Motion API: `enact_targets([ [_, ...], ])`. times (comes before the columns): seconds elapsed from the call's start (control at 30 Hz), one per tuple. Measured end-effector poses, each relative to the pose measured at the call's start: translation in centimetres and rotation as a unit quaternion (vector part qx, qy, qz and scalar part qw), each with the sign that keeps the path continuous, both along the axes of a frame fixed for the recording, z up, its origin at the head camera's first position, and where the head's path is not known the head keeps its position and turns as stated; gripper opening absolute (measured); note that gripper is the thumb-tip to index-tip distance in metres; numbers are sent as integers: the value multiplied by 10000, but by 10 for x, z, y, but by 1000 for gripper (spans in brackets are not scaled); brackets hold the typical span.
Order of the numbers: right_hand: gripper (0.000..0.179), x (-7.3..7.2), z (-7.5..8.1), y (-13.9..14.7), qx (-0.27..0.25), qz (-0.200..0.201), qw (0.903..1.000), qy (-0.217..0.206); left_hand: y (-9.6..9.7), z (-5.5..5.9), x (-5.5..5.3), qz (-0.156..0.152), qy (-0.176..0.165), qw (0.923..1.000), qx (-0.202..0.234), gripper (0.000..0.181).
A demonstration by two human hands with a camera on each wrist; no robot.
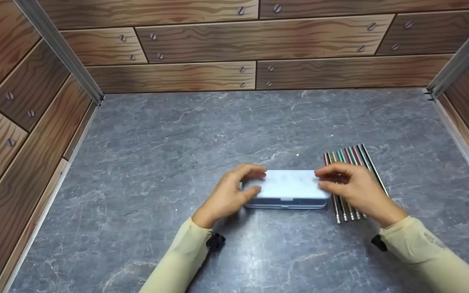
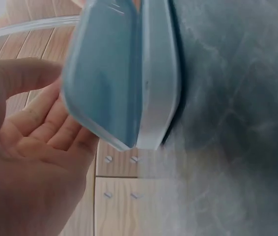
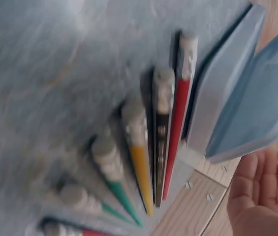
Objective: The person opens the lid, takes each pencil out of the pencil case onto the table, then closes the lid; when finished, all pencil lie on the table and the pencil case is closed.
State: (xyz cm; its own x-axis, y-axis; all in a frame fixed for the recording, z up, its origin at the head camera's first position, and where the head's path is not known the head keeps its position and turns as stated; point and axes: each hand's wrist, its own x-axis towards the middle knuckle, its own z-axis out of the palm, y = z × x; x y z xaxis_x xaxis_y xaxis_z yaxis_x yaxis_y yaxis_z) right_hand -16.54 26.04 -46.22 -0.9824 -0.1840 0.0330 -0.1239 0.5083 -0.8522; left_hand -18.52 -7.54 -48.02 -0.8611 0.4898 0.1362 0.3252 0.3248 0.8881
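Note:
A pale blue plastic pencil box (image 1: 286, 205) lies on the grey surface, its lid (image 1: 289, 183) tilted partly up from the base. At the lid's left end, my left hand (image 1: 234, 189) grips the edge between thumb and fingers. My right hand (image 1: 352, 185) pinches the opposite end the same way. Seen from the left wrist, a wedge-shaped gap parts the lid (image 2: 102, 73) from the base (image 2: 158, 83). From the right wrist, the lid (image 3: 264, 96) stands at an angle to the base (image 3: 222, 83) too.
Several pencils (image 1: 353, 154) in mixed colours lie side by side right of the box, partly beneath my right hand. Their eraser ends point towards me, and a red pencil (image 3: 177, 132) is closest to the box. Wood-patterned walls (image 1: 202, 40) bound the surface.

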Motion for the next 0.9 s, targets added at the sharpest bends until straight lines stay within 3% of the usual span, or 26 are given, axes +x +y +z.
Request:
enact_targets([
  [0.2, 25, 2, -1, -9, 862, -113, 9962, -66, 3, -5, 4, -147, 392, 9966, -705, 52],
  [0.43, 25, 5, -2, -13, 1508, -7, 9859, 719, 7, -5, 8, -117, 542, 9945, -884, 52],
  [0.67, 26, 10, -5, -14, 1777, 99, 9761, 1246, 10, -3, 13, -66, 399, 9941, -1007, 54],
  [0.9, 27, 11, -5, -13, 1762, 149, 9745, 1379, 10, 1, 14, -138, 613, 9918, -1116, 53],
])
